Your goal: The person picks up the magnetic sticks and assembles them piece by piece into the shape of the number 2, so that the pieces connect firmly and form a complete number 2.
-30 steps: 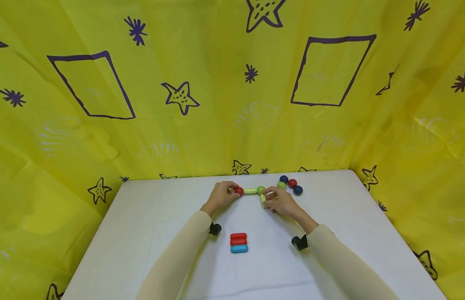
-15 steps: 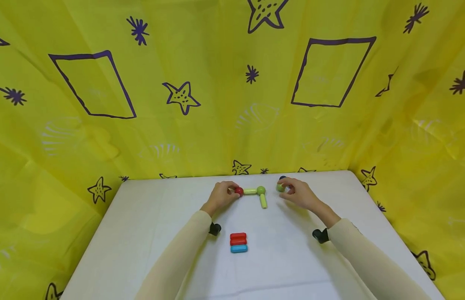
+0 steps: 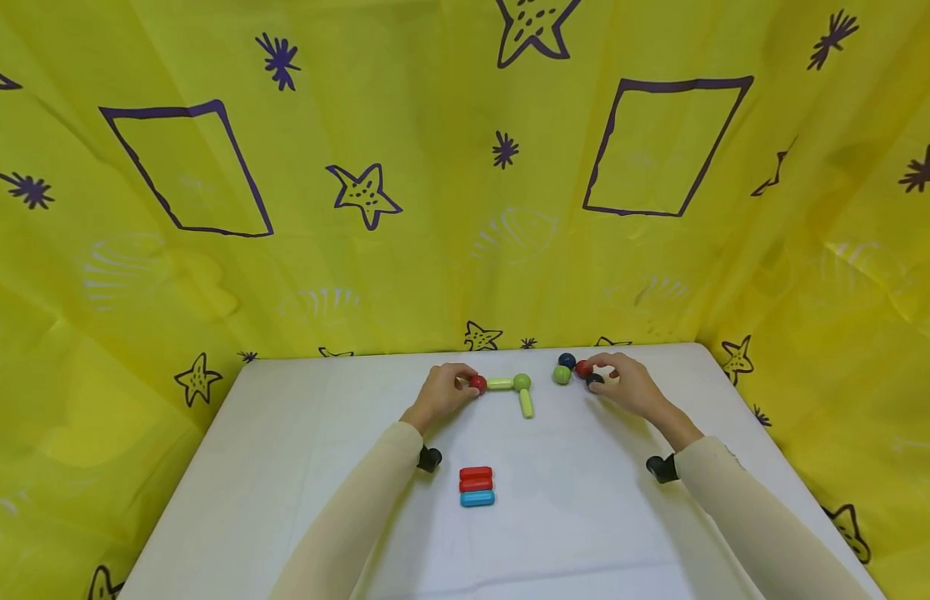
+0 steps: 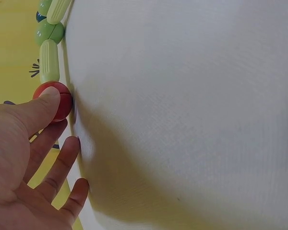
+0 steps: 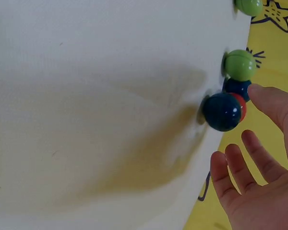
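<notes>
My left hand pinches a red ball between thumb and fingers. A pale green stick runs from that ball to a green ball. From the green ball, a second pale green stick points toward the near side. My right hand reaches over the ball cluster at the back right, its thumb and fingers spread apart in the right wrist view. Nearest to it are a dark blue ball and a red ball. Another green ball and another dark blue ball sit just left.
Two red sticks and a blue stick lie side by side on the white table, between the forearms. A yellow patterned curtain stands behind the table and at its sides.
My right hand has let go of the near pale green stick, passed the loose green ball, and moved right to the red and dark blue balls. My left hand has stayed on its red ball.
</notes>
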`<action>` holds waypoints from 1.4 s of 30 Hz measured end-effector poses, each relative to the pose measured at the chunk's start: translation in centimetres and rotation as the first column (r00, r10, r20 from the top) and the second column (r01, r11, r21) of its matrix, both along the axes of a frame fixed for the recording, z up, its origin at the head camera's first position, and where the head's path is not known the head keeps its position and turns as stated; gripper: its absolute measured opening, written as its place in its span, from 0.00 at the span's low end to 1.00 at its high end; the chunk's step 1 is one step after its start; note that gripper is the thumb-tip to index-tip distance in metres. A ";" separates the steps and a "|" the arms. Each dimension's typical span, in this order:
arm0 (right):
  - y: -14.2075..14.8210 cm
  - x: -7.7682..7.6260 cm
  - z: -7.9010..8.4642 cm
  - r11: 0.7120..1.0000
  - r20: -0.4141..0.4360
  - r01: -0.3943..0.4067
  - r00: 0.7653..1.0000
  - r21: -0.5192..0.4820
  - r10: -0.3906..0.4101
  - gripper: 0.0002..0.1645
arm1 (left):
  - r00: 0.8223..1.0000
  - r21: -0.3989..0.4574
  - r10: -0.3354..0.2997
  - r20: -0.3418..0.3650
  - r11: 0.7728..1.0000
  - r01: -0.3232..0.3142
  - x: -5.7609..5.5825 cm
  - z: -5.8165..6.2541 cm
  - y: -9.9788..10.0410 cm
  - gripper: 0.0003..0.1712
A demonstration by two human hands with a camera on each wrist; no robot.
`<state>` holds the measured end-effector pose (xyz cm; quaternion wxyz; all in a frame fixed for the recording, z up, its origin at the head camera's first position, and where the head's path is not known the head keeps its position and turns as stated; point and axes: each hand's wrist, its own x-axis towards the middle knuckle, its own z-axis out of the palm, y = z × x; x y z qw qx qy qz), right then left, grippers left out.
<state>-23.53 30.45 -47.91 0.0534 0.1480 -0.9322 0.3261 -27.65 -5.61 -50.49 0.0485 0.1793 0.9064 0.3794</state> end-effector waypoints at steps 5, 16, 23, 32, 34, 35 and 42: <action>0.6 -0.2 -0.3 1.000 0.086 0.029 0.996 -0.008 -0.028 0.23 | 1.000 -0.004 0.004 0.001 1.000 -0.004 -0.1 -0.2 0.1 0.15; 1.5 -0.3 -1.9 0.998 0.117 0.069 0.991 0.003 -0.068 0.19 | 1.000 -0.002 -0.002 -0.007 1.000 0.002 -0.2 -0.3 0.1 0.15; 1.5 -0.3 -2.1 0.995 0.131 0.096 0.987 -0.002 -0.095 0.17 | 1.000 0.007 0.003 0.003 1.000 -0.003 -0.1 -0.2 0.1 0.15; 1.4 0.0 -2.1 0.994 0.138 0.111 0.985 -0.024 -0.106 0.17 | 1.000 0.011 -0.007 -0.014 1.000 0.007 -0.1 -0.1 0.1 0.15; 1.5 0.0 -2.2 0.994 0.133 0.108 0.986 -0.027 -0.104 0.17 | 1.000 0.015 -0.011 -0.015 1.000 0.011 -0.1 -0.1 0.2 0.15; 1.5 0.0 -2.2 0.994 0.132 0.109 0.986 -0.029 -0.104 0.17 | 1.000 0.015 -0.011 -0.013 1.000 0.012 -0.1 -0.2 0.2 0.15; 1.3 0.3 -2.2 0.991 0.150 0.109 0.984 -0.074 -0.097 0.17 | 1.000 0.001 0.005 -0.007 1.000 -0.005 -0.1 -0.2 0.1 0.16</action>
